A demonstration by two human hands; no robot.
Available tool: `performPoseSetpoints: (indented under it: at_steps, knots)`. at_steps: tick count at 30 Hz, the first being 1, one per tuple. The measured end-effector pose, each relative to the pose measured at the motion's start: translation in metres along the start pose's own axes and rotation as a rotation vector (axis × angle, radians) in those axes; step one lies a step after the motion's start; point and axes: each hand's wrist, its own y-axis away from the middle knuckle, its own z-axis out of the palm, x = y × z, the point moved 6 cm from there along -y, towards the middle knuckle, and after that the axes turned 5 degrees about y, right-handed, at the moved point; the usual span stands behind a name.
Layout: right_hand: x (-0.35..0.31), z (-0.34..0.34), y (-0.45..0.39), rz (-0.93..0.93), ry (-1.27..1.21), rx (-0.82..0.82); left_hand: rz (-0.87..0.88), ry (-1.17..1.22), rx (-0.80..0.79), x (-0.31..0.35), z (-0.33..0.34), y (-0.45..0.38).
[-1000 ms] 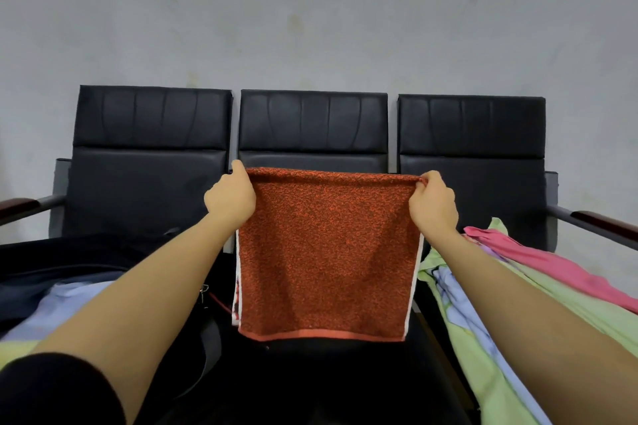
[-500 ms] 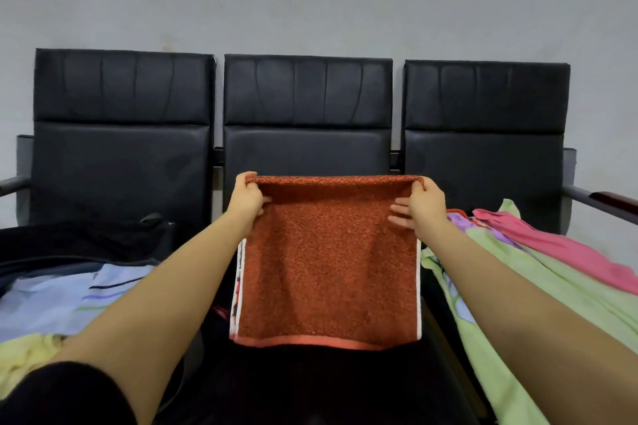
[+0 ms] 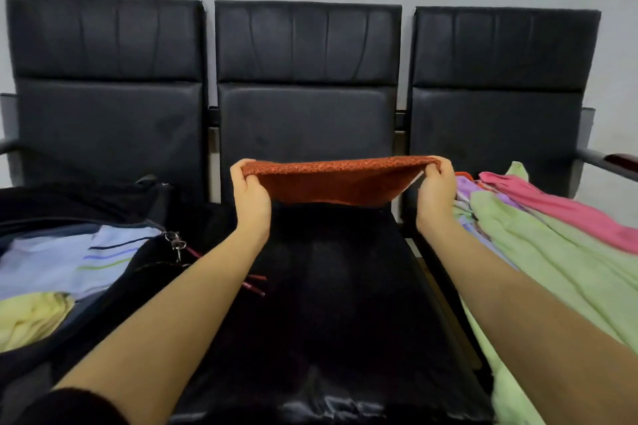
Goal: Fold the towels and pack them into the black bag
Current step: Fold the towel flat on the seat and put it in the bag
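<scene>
**Folded towel held level above the middle seat of the bench**

The left hand [image 3: 251, 195] and the right hand [image 3: 435, 190] each pinch one end of the rust-red towel [image 3: 336, 179], thumb beneath and fingers curled over the far fold, so that the cloth spans between them nearly flat above the rear edge of the bench [image 3: 345, 286]. The black bag [image 3: 145, 262] lies open on the left seat, with pale striped and yellow cloths [image 3: 51, 272] inside it; a heap of green and pink towels [image 3: 552, 241] covers the right seat.

To do this step well, judged from the pose: keep both ends level and taut so the layers stay aligned, lay the cloth down flat on the middle seat or bring the ends together for a further fold, and only then carry it left into the bag.

The towel's underside and the number of its layers cannot be seen. The bag's outline merges with the dark seat, and its left part is cut off by the frame.
</scene>
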Motion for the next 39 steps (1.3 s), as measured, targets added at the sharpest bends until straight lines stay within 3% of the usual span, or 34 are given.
performPoseSetpoints:
  at_steps: [6, 12, 17, 24, 31, 35, 39]
  knots:
    - [0.061, -0.034, 0.033, 0.08, 0.356, 0.057, -0.166, -0.429, 0.082, -0.058, -0.042, 0.053]
    - [0.078, -0.064, 0.053, 0.193, 0.519, 0.153, -0.092, -0.792, -0.005, -0.069, -0.058, 0.071]
    - [0.087, -0.058, 0.05, 0.196, 0.638, 0.103, -0.078, -0.99, -0.072, -0.078, -0.056, 0.068]
    - [0.117, -0.029, 0.018, -0.001, 0.728, -0.096, 0.044, -1.357, -0.276, -0.105, -0.041, 0.042]
    - [0.139, 0.01, -0.012, -0.105, 0.891, -0.192, 0.406, -1.677, -0.406, -0.133, -0.02, 0.015]
    - [0.153, 0.032, -0.023, -0.096, 0.994, -0.245, 0.343, -1.83, -0.494, -0.152, -0.011, 0.003]
    - [0.162, 0.047, -0.011, -0.318, 1.241, -0.213, 0.287, -1.838, -0.441, -0.164, -0.008, 0.008]
